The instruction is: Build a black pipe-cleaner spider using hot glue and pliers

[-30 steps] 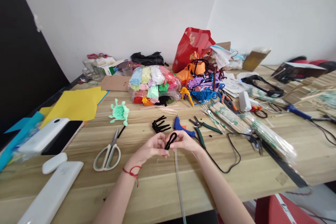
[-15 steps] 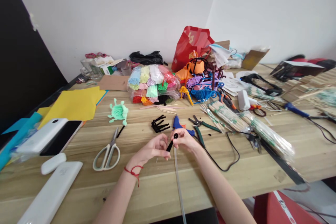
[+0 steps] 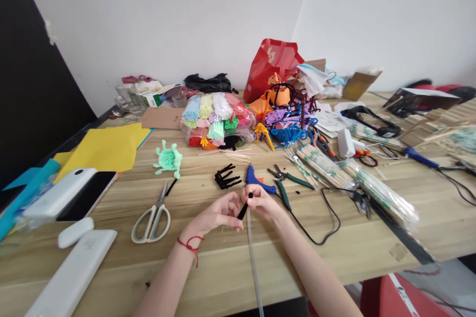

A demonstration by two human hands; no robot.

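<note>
Both of my hands are closed on a short black pipe cleaner (image 3: 243, 211), its upper end curled into a small knob. My left hand (image 3: 220, 212) pinches the lower end between thumb and fingers. At the top, the fingertips of my right hand (image 3: 262, 202) grip the knob. Just beyond them lies a black hand-like shape of bent pipe cleaners (image 3: 225, 177). A blue glue gun (image 3: 256, 181) rests behind my right hand, with a clear glue stick (image 3: 253, 262) running from it toward the table's front edge.
White-handled scissors (image 3: 151, 220) and a mint-green fuzzy piece (image 3: 167, 159) lie to the left. On the right are green-handled pliers (image 3: 288, 178), a black cord (image 3: 327, 237) and bagged wooden sticks (image 3: 383, 195). Bagged pipe cleaners (image 3: 217, 114) and a red bag (image 3: 269, 67) stand behind.
The black pipe cleaner has tilted slightly, its knob shifting a little right and down. Both hands keep their hold, nearly in place.
</note>
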